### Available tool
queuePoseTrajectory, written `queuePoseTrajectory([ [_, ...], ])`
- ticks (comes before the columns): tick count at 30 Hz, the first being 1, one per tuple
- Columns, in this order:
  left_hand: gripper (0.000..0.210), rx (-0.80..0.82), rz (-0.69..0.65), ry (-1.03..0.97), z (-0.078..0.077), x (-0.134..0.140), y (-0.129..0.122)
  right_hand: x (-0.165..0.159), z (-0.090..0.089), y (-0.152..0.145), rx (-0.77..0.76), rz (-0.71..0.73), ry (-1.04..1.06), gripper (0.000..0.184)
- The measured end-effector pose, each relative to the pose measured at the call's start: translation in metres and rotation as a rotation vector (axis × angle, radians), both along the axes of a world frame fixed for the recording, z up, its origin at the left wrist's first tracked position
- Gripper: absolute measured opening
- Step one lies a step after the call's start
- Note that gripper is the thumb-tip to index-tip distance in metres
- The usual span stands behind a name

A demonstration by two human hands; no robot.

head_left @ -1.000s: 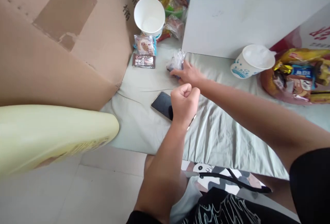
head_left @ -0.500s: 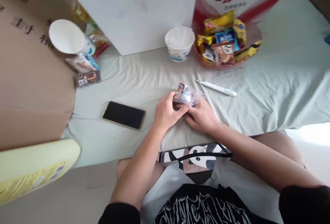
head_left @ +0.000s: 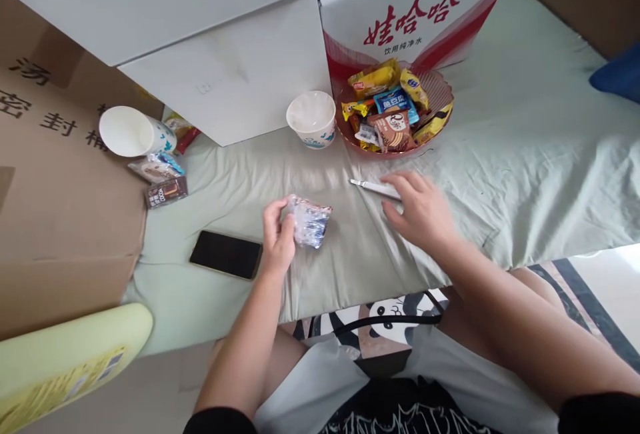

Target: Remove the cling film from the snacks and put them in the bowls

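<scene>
My left hand [head_left: 279,235] grips a small bundle of snack packets [head_left: 311,222] wrapped in clear plastic film, holding it just above the green cloth. To the right, my right hand [head_left: 420,211] is spread over a slim white utility knife [head_left: 376,188], thumb and fingers apart. The knife's handle end is hidden beneath the fingers. A black phone [head_left: 226,254] lies face up left of my left hand. Behind the bundle stands a paper cup [head_left: 312,122] with crumpled clear film inside.
A pink-rimmed bowl [head_left: 395,154] holds several wrapped snacks against a white carton [head_left: 400,27] with red lettering. Another paper cup [head_left: 131,133] lies tipped by two wrapped snacks [head_left: 167,193] at the left. A cardboard box [head_left: 65,201] and a yellow-green container [head_left: 75,347] border the left side.
My hands have parted. The left moved left with the wrapped bundle, while the right let go of it and reached rightward to the utility knife. The camera view has shifted.
</scene>
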State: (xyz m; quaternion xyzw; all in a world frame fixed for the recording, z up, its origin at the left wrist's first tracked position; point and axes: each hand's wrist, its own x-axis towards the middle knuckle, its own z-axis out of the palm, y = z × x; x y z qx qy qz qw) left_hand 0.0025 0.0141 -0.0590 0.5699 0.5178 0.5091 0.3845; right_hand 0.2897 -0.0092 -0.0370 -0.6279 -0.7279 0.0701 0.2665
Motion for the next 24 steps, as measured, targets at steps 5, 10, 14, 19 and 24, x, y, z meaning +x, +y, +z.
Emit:
queuePoseTrajectory([
  [5,0.034,0.240,-0.139,0.443,-0.001,0.000,-0.006,0.004,-0.013,0.009,-0.133,-0.097,-0.186,0.025],
  [10,0.055,0.273,-0.103,0.501,-0.006,0.001,-0.010,-0.012,-0.006,0.006,-0.167,0.094,0.119,0.031],
  [14,0.061,0.297,-0.100,0.475,-0.007,0.005,-0.010,-0.027,-0.002,-0.004,-0.177,0.355,0.280,0.036],
  [19,0.058,0.258,-0.036,0.303,-0.008,0.009,-0.007,-0.028,-0.005,-0.009,-0.170,0.321,0.149,0.040],
  [24,0.053,0.084,0.197,0.149,-0.005,0.007,-0.005,-0.007,-0.004,-0.002,-0.125,0.114,-0.066,0.034],
])
